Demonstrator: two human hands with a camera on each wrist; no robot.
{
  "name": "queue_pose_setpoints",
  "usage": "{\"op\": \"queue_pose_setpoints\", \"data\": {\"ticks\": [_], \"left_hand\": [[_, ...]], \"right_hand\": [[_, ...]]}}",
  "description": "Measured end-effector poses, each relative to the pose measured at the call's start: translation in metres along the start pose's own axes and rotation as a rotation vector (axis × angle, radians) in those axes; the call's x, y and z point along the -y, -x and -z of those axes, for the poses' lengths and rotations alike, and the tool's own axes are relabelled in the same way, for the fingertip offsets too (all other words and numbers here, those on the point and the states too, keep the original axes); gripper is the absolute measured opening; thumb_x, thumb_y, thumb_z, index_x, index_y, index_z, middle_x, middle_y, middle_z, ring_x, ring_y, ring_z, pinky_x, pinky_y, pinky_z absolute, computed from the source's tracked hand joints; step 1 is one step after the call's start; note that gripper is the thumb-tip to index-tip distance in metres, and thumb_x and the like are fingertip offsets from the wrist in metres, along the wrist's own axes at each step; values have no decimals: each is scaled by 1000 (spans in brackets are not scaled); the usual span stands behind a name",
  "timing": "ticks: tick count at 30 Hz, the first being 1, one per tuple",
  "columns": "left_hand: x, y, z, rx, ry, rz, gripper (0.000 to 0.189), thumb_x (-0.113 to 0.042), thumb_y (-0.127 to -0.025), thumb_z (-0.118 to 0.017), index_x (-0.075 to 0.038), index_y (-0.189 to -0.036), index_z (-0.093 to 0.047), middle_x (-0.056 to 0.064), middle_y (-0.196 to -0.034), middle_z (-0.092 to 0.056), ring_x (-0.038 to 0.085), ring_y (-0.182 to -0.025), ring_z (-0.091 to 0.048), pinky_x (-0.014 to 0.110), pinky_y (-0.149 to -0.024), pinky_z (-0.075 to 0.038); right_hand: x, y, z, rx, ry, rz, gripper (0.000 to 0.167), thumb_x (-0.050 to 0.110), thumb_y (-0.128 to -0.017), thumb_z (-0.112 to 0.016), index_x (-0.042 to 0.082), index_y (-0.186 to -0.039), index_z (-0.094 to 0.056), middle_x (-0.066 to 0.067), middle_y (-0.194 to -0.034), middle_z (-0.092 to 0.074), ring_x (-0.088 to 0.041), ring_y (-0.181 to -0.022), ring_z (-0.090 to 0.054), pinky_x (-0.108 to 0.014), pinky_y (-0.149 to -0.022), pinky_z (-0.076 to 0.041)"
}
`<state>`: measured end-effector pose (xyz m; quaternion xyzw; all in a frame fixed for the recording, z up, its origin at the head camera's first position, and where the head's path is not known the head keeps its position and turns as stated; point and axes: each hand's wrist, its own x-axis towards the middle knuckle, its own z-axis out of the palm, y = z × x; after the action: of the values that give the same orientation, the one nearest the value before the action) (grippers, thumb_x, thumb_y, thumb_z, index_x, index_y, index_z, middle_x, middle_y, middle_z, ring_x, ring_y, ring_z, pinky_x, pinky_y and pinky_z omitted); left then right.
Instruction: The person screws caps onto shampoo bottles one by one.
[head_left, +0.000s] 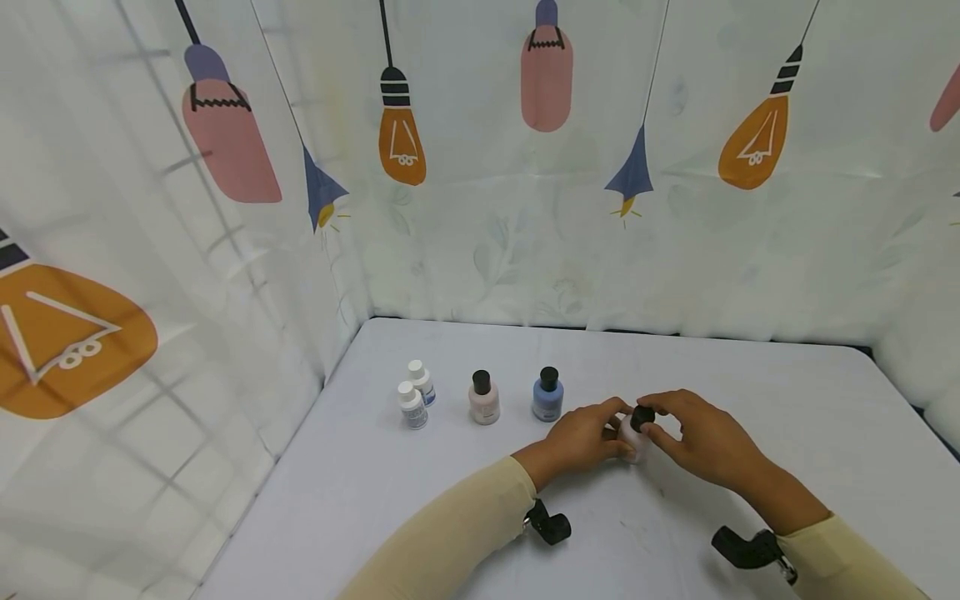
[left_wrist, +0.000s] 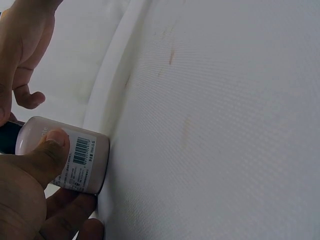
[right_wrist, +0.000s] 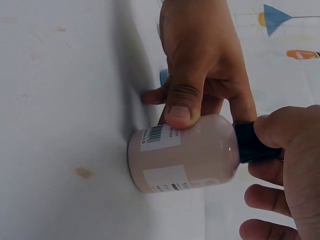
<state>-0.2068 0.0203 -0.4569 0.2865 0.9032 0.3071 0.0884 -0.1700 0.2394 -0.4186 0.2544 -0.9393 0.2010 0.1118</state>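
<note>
My left hand [head_left: 585,437] grips the body of a pale pink bottle [right_wrist: 210,150], which stands upright on the white table. White labels, one with a barcode, show on its side; in the left wrist view my left thumb [left_wrist: 52,145] presses near the barcode label. From the other side, my right hand [head_left: 708,442] pinches the bottle's black cap [right_wrist: 250,143] between thumb and fingers. The cap sits at the bottle's neck. Just beyond my left hand stands a blue bottle [head_left: 548,400] with a black cap.
A pinkish bottle [head_left: 483,404] with a black cap stands left of the blue one. Further left are two small white-capped bottles, the front one [head_left: 412,408] close to the rear one [head_left: 422,385]. A printed curtain [head_left: 465,242] hangs behind the table [head_left: 322,508].
</note>
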Motion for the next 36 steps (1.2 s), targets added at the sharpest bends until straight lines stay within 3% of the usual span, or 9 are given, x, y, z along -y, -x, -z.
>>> {"op": "queue_pose_setpoints", "data": {"ticks": [6, 13, 23, 36], "left_hand": [[1, -1, 0, -2, -2, -3, 53, -42, -92, -77, -31, -138, -54, -11, -120, -70, 2, -106, -64, 21, -86, -49], [-1, 0, 1, -3, -3, -5, 53, -43, -92, -77, -32, -139, -53, -11, -120, -70, 1, -106, -64, 21, -86, -49], [-2, 1, 1, 3, 9, -6, 53, -41, -93, -77, -31, -139, -53, -10, -121, -70, 1, -106, -64, 21, -87, -49], [0, 0, 0, -2, 1, -9, 53, -42, -92, -77, -31, -138, -54, -11, -120, -70, 0, -104, -65, 20, -85, -49]], "right_hand": [[-3, 1, -2, -10, 12, 9, 43, 25, -94, -78, 15, -134, -65, -5, -120, -66, -25, -100, -67, -38, -70, -56], [-4, 0, -2, -29, -15, 60, 40, 20, -94, -78, 17, -133, -67, -3, -121, -67, -21, -87, -66, -31, -65, -54], [-1, -2, 1, 0, -8, 18, 37, 24, -94, -77, 15, -129, -68, -1, -115, -66, -23, -99, -65, -37, -70, -54], [-1, -2, 1, 9, -12, 33, 39, 23, -95, -76, 18, -133, -67, -1, -118, -66, -18, -85, -62, -31, -65, -52]]}}
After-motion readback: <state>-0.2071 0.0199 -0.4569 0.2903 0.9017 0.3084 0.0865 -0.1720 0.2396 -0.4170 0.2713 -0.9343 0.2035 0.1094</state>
